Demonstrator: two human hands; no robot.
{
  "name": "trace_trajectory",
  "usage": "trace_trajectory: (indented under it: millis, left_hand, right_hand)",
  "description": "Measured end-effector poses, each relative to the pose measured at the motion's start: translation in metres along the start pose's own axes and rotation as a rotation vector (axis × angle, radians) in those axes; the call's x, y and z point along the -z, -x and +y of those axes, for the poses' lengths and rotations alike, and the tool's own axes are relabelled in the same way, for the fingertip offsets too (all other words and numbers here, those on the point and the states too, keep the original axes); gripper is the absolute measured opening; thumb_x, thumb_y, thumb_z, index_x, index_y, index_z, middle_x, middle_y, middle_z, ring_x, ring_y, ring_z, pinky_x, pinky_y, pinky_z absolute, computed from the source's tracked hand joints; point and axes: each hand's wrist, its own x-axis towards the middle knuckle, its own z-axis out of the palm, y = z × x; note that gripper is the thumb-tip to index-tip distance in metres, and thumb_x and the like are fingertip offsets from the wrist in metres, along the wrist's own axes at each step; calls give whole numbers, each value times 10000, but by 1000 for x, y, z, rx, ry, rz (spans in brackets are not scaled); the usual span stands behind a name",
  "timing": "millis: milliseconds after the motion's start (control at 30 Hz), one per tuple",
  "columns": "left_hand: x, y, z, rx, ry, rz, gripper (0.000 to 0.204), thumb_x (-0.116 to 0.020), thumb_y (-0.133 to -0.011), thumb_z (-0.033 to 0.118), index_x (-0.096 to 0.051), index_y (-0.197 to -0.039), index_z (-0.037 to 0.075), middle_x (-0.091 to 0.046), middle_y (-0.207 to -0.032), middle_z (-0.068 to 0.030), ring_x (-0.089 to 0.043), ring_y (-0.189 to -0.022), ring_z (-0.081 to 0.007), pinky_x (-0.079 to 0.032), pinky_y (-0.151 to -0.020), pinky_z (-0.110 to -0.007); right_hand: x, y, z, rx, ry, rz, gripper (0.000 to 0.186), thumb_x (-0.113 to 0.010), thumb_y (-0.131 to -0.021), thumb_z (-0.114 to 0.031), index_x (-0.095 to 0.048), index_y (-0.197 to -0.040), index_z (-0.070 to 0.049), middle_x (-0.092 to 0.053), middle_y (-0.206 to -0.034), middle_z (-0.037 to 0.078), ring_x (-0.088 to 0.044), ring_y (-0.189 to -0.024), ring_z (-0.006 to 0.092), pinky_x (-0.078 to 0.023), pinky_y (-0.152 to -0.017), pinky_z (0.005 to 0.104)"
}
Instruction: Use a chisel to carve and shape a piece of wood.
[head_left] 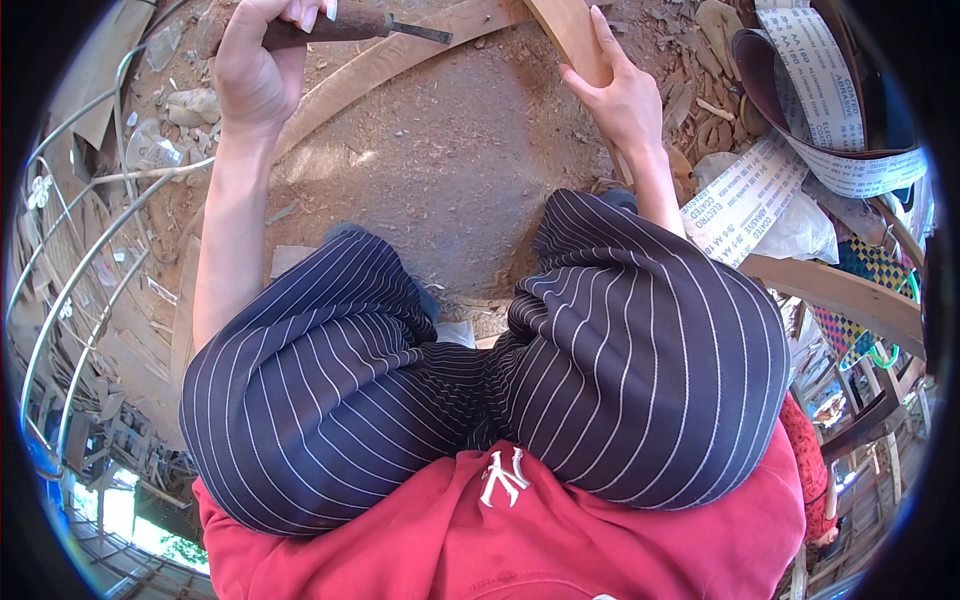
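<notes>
My left hand [262, 75] is raised at the upper left, its fingers wrapped round a chisel. The chisel [345, 27] has a dark wooden handle and a narrow metal blade that points right. At the top, my right hand [628, 100] grips the edge of a light-brown wooden piece [568, 42], thumb on its near end and a finger along its right side. The piece's far end is cut off by the picture's edge. Below the chisel blade, a long curved wooden strip [370, 72] lies across the dirt ground.
Printed abrasive belts [840, 170] lie looped at the right, near a wooden plank [850, 295] and a checkered woven bag [875, 270]. Bent metal rods [75, 285] stand at the left. Wood scraps and shavings litter both sides. My bent knees, in striped trousers, flank the dirt ground [440, 165].
</notes>
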Motion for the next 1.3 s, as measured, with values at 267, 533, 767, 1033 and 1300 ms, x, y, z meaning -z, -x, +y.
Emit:
trace_trajectory:
  millis: [267,533,767,1033,1300]
  left_hand:
    - [38,0,-17,113,88,-179,203,-473,-908,152,-470,-715,89,-433,-714,-40,-464,-852,-224,-358,-997,-463]
    - [32,-8,-7,-82,33,-300,181,-587,-922,183,-517,-785,88,-551,-726,-36,-545,-725,-159,-466,-785,-349]
    - [6,7,-12,-23,-1,-56,159,-572,-861,10,-623,-711,9,-647,-664,-80,-634,-631,-146,-520,-594,-301]
    - [7,16,-4,33,-7,-32,149,-595,-849,27,-632,-706,3,-663,-671,-74,-653,-651,-143,-542,-630,-295]
    - [45,13,-19,11,-43,-476,278,-668,-945,135,-614,-1185,4,-666,-1151,-126,-643,-1048,-225,-524,-868,-376]
  right_hand:
    - [-1,-6,-1,-11,32,-24,912,-772,-758,-358,-320,-1549,-331,-710,-906,231,-708,-822,383,-558,-753,453]
    - [2,-8,-16,40,-100,17,888,-774,-739,-389,-375,-1528,-315,-717,-976,235,-712,-880,380,-559,-812,444]
    - [89,-32,-59,220,-329,28,850,-786,-779,-184,-395,-1534,-216,-647,-1326,112,-699,-1027,235,-553,-926,362]
    - [177,-34,-169,848,-230,-266,861,-701,-666,-156,-457,-1488,-70,-717,-1095,172,-709,-821,204,-561,-777,359]
    - [197,-36,-218,1137,-133,-256,880,-685,-629,-142,-483,-1485,-109,-704,-882,212,-676,-711,225,-546,-808,355]
